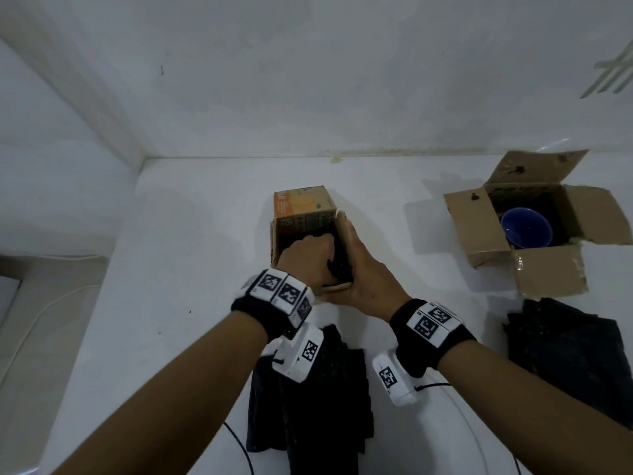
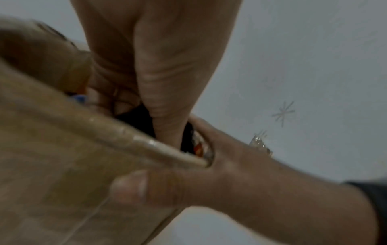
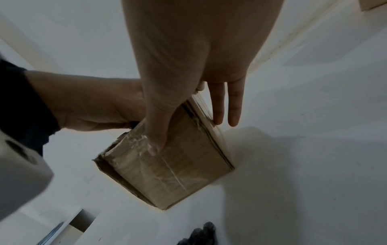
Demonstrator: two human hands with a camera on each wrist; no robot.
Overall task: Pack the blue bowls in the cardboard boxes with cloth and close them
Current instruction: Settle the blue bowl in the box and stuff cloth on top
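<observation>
A small cardboard box (image 1: 301, 217) stands mid-table with its printed orange flap up at the back. My left hand (image 1: 308, 252) reaches into it, fingers curled into the black cloth (image 1: 339, 258) that fills it. In the left wrist view a sliver of blue (image 2: 78, 99) shows beside those fingers (image 2: 104, 99). My right hand (image 1: 363, 269) braces the box's near right corner, straight fingers (image 3: 233, 107) along the side wall and thumb (image 3: 156, 136) flat on the near wall (image 3: 171, 169). A blue bowl (image 1: 525, 231) sits in a second, open box (image 1: 479, 228).
A loose black cloth (image 1: 308, 389) lies on the white table just below my wrists, and another black cloth (image 1: 568, 354) lies in front of the open box. Thin cables (image 1: 459, 399) run across the near edge. White walls close the back and left.
</observation>
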